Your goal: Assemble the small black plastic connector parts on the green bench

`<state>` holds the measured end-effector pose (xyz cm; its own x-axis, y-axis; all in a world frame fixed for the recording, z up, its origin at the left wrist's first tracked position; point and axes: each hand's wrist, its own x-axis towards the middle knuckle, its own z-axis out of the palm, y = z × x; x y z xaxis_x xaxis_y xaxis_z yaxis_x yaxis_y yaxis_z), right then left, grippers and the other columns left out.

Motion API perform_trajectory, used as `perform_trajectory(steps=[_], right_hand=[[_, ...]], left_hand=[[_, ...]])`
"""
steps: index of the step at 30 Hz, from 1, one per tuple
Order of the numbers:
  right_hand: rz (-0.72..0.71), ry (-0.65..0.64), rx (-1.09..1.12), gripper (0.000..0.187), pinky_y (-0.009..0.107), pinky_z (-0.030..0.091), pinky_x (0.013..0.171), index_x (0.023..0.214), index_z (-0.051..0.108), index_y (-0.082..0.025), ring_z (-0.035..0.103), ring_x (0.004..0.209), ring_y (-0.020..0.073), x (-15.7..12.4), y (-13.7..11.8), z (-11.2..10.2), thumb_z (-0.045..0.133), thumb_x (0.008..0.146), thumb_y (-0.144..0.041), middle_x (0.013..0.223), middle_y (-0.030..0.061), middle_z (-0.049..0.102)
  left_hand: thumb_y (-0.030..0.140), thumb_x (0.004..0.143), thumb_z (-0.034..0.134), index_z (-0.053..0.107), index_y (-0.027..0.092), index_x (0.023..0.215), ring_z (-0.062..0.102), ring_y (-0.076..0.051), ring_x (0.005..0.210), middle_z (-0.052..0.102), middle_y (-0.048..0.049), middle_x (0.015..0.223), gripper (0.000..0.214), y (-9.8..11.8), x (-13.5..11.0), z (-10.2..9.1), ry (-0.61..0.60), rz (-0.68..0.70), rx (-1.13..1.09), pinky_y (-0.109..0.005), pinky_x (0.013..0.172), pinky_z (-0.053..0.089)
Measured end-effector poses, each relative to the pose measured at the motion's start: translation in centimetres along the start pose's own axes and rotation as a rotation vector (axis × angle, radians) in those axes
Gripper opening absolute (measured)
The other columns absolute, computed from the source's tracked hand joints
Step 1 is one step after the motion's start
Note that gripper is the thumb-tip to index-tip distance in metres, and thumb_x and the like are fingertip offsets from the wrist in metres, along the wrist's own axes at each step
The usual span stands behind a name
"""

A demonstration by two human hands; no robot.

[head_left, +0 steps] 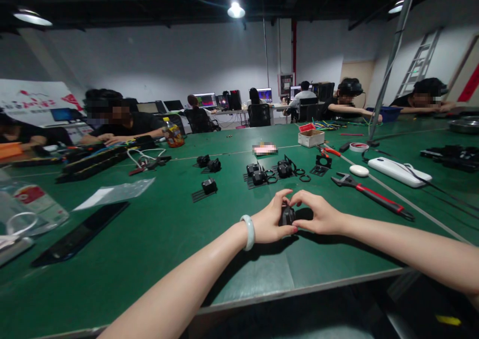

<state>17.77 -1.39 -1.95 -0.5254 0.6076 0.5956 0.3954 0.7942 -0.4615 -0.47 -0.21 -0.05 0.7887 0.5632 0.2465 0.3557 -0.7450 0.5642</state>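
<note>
Between both hands, just above the green tabletop, is a small black plastic part [287,216]; its exact kind is hard to make out. My left hand [270,221], with a pale bangle at the wrist, grips it from the left with thumb and fingers. From the right, my right hand [316,213] pinches the same part, fingertips almost meeting the left ones. Just beyond lie similar black parts [256,174] on slotted plates, with black rings [305,178] beside them. Another black part [208,185] rests farther left.
An adjustable wrench [374,194] lies right of my hands, near a white power bank [398,171] with a cable. A small box [311,137] and red pliers [329,151] stand farther back. A dark phone [82,233] lies left. Several people sit around the table.
</note>
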Motion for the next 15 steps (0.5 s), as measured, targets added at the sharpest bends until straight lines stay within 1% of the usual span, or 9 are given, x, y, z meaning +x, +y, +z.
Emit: perform_trajectory(steps=[6,10,15], right_hand=[[0.024,0.003,-0.001,0.036,0.029,0.04,0.072,0.09,0.046,-0.017,0.049,0.082,0.017,0.08,-0.05,-0.04,0.063,0.059,-0.023,0.087,0.0049,0.053],[0.041,0.005,-0.001,0.035,0.029,0.04,0.072,0.09,0.047,-0.017,0.05,0.081,0.0165,0.08,-0.11,-0.15,0.062,0.059,-0.024,0.087,0.0045,0.054],[0.078,-0.005,0.003,0.033,0.028,0.041,0.07,0.09,0.048,-0.017,0.051,0.079,0.0159,0.07,0.03,-0.22,0.061,0.06,-0.023,0.086,0.0041,0.054]], left_hand=[[0.024,0.063,0.057,0.01,0.016,0.12,0.043,-0.019,0.092,0.038,-0.0086,0.102,0.074,-0.03,0.05,-0.03,0.002,-0.001,-0.003,-0.038,0.082,0.036],[0.023,0.063,0.057,0.01,0.017,0.12,0.041,-0.02,0.095,0.038,-0.0086,0.102,0.073,0.04,0.1,-0.05,0.006,0.012,-0.019,-0.039,0.083,0.035],[0.022,0.063,0.057,0.009,0.017,0.12,0.041,-0.02,0.097,0.038,-0.0089,0.103,0.074,0.05,0.12,0.02,0.003,0.002,-0.017,-0.038,0.085,0.034]])
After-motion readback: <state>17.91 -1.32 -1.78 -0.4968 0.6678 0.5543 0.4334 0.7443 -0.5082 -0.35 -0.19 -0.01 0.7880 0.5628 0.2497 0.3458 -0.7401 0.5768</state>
